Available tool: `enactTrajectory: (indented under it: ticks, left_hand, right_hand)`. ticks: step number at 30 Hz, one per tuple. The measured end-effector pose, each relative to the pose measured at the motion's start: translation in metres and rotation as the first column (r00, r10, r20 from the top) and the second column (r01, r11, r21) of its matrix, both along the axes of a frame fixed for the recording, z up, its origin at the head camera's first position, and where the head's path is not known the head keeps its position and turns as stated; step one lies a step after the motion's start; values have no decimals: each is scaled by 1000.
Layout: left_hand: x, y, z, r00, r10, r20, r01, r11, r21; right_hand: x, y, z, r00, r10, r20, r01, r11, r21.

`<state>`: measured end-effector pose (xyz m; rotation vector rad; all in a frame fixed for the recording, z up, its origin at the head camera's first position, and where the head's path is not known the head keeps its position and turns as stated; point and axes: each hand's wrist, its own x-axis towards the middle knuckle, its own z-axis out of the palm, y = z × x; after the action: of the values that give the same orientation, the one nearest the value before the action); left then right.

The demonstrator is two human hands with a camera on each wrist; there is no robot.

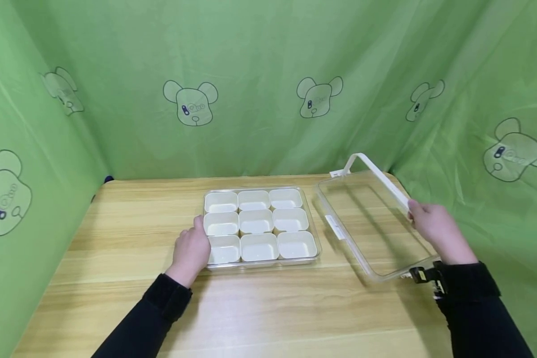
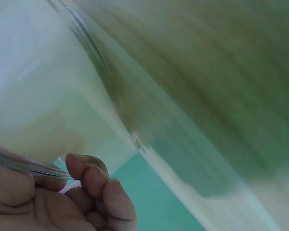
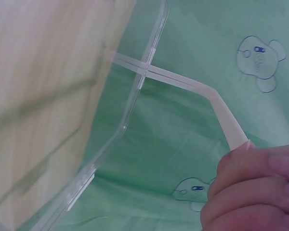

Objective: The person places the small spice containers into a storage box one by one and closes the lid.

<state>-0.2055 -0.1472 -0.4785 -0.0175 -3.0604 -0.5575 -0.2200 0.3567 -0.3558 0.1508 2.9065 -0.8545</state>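
A clear plastic tray point(image 1: 264, 265) lies on the table, filled with several white cups point(image 1: 256, 222) in rows. My left hand point(image 1: 191, 252) grips its left side near the front corner. In the left wrist view, curled fingers point(image 2: 118, 199) hold the clear rim point(image 2: 48, 171). On the right, a clear lid point(image 1: 351, 248) is held tilted above the table, apart from the tray. My right hand point(image 1: 438, 231) grips its white carrying handle point(image 1: 380, 175), which stands raised. White latches point(image 1: 335, 227) sit on the lid's edges. In the right wrist view, fingers point(image 3: 250, 180) wrap the handle point(image 3: 183, 82).
Under everything is a light wooden table point(image 1: 130, 219). Green curtains point(image 1: 255, 144) printed with bear heads enclose it at the back and both sides. The right curtain point(image 1: 510, 214) hangs close beside my right hand.
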Motion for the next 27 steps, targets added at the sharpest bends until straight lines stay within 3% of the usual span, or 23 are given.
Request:
enactTrajectory:
  ticks: [14,27]
  left_hand:
    - [-1,-1,0,1000,0,11,0,1000,-2]
    - [-2,-2,-1,1000,10,14,-10,1000,18]
  right_hand:
    - [4,-30,34,997,69,-37,-69,998,11]
    - [0,-56,48,988,151,-23,-151,988,-20]
